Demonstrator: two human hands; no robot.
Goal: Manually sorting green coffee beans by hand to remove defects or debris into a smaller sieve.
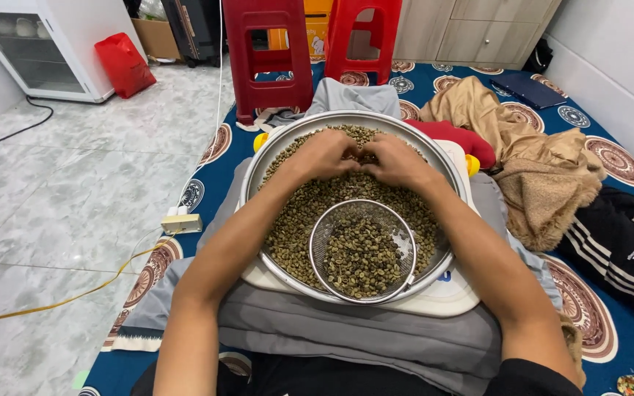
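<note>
A wide round metal tray (273,150) full of pale green-brown beans (299,220) rests on a white board over my lap. Inside it, near me, sits a small wire-mesh sieve (318,233) holding more beans. My left hand (324,154) and my right hand (398,161) lie side by side on the beans at the tray's far side, fingers curled down into the heap, fingertips touching. What the fingers pinch is hidden.
Two red plastic stools (269,51) stand beyond the tray. Tan and red cloths (530,147) and a dark striped garment (625,249) lie on the blue patterned mat at right. A white power strip (180,222) with a yellow cord sits on the marble floor at left.
</note>
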